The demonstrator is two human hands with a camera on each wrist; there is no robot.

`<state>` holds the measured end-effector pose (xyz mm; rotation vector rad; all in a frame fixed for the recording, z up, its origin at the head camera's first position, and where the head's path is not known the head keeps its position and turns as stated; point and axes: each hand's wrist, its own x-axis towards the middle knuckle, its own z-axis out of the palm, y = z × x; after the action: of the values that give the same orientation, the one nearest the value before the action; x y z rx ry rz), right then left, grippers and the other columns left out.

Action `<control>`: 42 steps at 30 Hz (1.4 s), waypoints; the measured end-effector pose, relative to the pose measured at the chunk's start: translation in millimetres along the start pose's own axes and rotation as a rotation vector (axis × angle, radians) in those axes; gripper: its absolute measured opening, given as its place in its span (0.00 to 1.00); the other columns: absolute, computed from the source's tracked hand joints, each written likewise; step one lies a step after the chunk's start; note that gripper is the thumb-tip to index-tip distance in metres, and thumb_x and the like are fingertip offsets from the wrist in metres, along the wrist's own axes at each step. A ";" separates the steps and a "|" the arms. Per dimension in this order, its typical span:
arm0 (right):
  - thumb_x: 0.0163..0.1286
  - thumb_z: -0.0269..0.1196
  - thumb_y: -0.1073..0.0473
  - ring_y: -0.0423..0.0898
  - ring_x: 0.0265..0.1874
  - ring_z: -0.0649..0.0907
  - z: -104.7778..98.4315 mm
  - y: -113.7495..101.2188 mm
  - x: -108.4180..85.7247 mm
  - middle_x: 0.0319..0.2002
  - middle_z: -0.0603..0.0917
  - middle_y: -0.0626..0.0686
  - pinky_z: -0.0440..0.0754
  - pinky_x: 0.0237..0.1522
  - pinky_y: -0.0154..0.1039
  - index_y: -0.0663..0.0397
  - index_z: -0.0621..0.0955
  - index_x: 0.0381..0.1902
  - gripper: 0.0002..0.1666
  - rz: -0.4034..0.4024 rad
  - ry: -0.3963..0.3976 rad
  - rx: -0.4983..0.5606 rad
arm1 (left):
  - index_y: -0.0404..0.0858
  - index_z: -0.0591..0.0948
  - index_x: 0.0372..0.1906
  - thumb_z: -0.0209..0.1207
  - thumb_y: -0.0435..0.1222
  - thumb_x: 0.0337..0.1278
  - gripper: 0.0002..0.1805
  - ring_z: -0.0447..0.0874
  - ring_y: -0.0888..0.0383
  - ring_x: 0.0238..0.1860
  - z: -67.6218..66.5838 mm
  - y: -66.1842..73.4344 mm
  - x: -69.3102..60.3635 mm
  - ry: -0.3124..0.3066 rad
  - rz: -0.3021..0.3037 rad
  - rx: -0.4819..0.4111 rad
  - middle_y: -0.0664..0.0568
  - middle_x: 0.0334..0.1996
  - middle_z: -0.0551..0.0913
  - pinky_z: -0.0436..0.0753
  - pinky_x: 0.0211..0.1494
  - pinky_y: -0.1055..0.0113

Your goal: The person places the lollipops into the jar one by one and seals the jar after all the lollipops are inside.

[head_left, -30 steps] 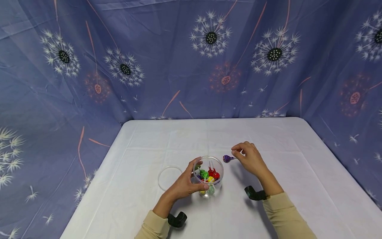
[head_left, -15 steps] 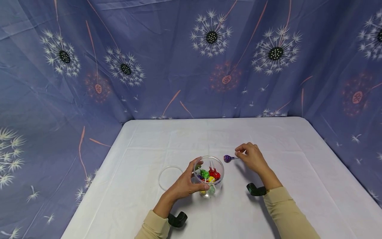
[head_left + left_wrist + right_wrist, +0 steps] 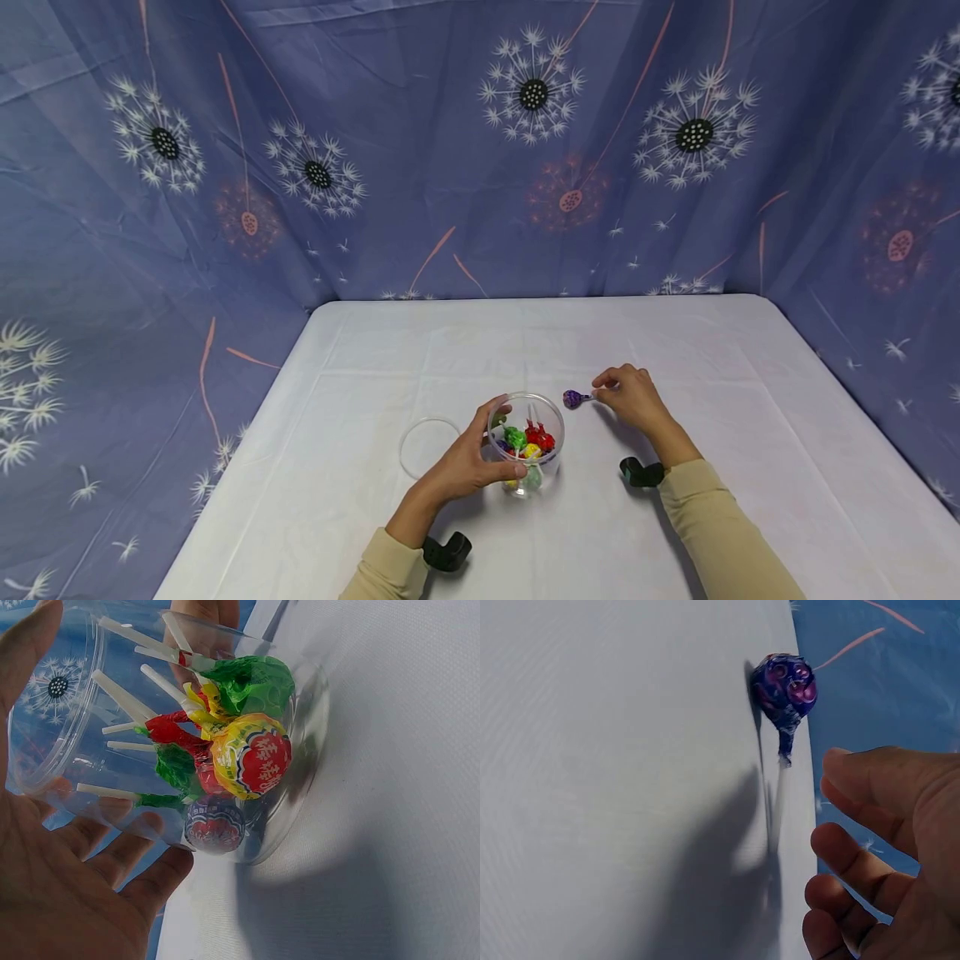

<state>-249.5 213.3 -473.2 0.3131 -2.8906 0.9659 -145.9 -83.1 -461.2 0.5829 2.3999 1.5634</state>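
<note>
In the head view my left hand (image 3: 468, 458) holds a clear plastic jar (image 3: 551, 471) from its left side, thumb at the front and fingers behind. Inside are several wrapped lollipops, among them a green one (image 3: 259, 686), a yellow one (image 3: 251, 754) and a dark purple one (image 3: 215, 825). Another purple lollipop (image 3: 784, 690) lies on the table to the right of the jar, its white stick pointing right. My right hand (image 3: 630, 396) hovers by that stick. In the right wrist view its loosely bent fingers are apart from the stick, with nothing between them.
A clear ring-shaped lid (image 3: 405, 454) lies flat on the white table (image 3: 360, 358), left of the jar and close behind my left hand. Blue dandelion-patterned cloth (image 3: 420, 150) hangs at the back and sides. Each wrist wears a black camera mount (image 3: 447, 552).
My right hand has shifted a little to the right, then slightly lower, along the stick's side. The purple lollipop stays nearly in place. My left hand and the jar hold still.
</note>
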 end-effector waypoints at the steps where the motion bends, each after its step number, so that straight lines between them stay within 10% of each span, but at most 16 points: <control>1: 0.58 0.64 0.60 0.54 0.37 0.72 0.7 0.7 0.4 0.36 0.80 0.59 0.68 0.36 0.42 0.55 0.85 0.37 0.09 0.005 -0.007 -0.003 | 0.63 0.49 0.71 0.68 0.49 0.47 0.50 0.62 0.47 0.70 -0.1 0.6 -0.2 0.001 -0.001 0.002 0.48 0.71 0.61 0.65 0.70 0.46; 33: 0.55 0.64 0.60 0.52 0.35 0.69 16.8 10.3 1.7 0.30 0.78 0.53 0.64 0.35 0.44 0.50 0.85 0.31 0.05 0.035 -0.030 -0.064 | 0.63 0.49 0.71 0.68 0.47 0.48 0.50 0.62 0.47 0.70 -0.1 0.1 -0.2 -0.003 -0.003 -0.005 0.48 0.71 0.61 0.64 0.70 0.46; 42: 0.56 0.64 0.61 0.51 0.33 0.69 17.3 13.1 -3.3 0.27 0.77 0.52 0.63 0.34 0.43 0.50 0.85 0.30 0.04 0.004 -0.003 -0.049 | 0.44 0.50 0.73 0.68 0.41 0.49 0.50 0.61 0.40 0.70 -5.9 33.0 -9.2 -0.026 -0.017 -0.027 0.40 0.70 0.61 0.63 0.70 0.43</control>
<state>-249.3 213.8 -495.1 0.3065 -2.9135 0.8944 -133.2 -80.3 -429.0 0.5725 2.3545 1.5696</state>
